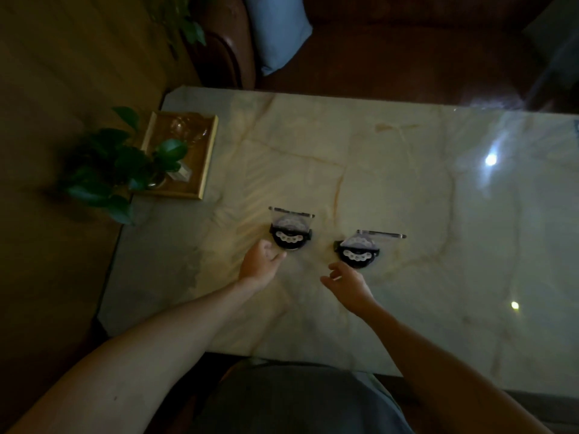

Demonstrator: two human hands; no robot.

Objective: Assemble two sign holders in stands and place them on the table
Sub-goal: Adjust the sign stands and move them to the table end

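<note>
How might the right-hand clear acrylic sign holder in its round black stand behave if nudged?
The clear acrylic sign holder stands upright from a small round black stand, so it may tip. The glossy marble table probably lets it slide.

We see black stands (290, 237) with white dotted arcs, a cream table (407, 183) veined orange, a blue cushion (275, 32)

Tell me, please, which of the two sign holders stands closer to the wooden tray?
The left sign holder, just beyond the left hand. The wooden tray sits at the table's far-left corner; the other sign holder stands further right, by the right hand.
</note>
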